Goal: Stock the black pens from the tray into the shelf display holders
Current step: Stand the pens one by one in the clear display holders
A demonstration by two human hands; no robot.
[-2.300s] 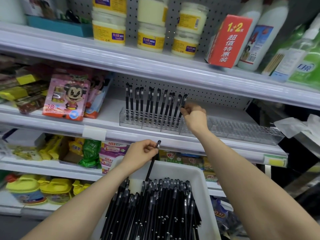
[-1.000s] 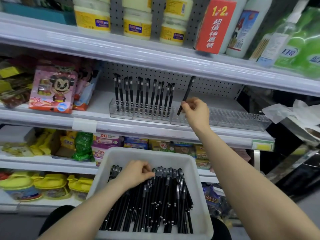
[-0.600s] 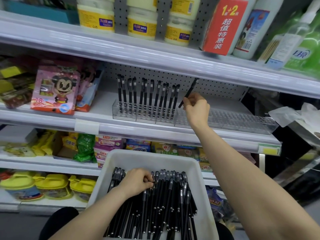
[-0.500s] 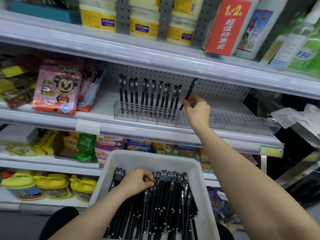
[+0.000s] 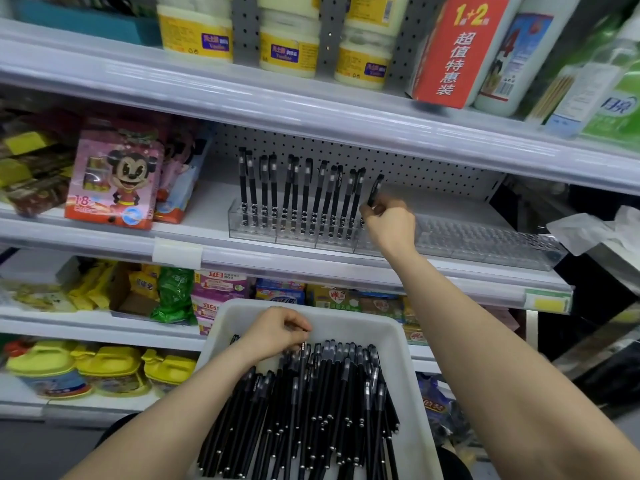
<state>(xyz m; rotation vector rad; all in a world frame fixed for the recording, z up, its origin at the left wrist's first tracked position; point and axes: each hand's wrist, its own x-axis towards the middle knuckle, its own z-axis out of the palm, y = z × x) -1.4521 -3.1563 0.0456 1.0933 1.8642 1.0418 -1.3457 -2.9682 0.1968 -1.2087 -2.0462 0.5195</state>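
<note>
The right hand (image 5: pixel 389 225) pinches 1 pen (image 5: pixel 375 189) by the lower barrel with curled fingers; the cap is up and leans to the right; the low end is at the holder (image 5: pixel 485 242) on the shelf (image 5: pixel 207 202), just right of the row (image 5: pixel 298 195) of pens standing there; the tip is hidden behind the hand, so I cannot tell if it is in a hole

The left hand (image 5: pixel 277 332) lies on the far end of the pile (image 5: pixel 311 410) in the tray (image 5: pixel 398 344), fingers curled down on the caps; I cannot tell if it grasps 1 pen or only searches for it

I judge a pen like this to be very light, stiff and thin, with a smooth plastic barrel that turns easily between 2 fingers; it is not fragile, but the clip on the cap can hook a neighbour in the pile, so 1 pen is best lifted by the cap end and pulled out along its length; for the holder, a hold low on the barrel, near the tip, gives the best aim at the small hole, and the push should go straight down; the holder looks like thin clear plastic, probably light, so a push from the side may shift it or tilt the row; most holes to the right are free and the pile is big, so much of the task remains
</note>
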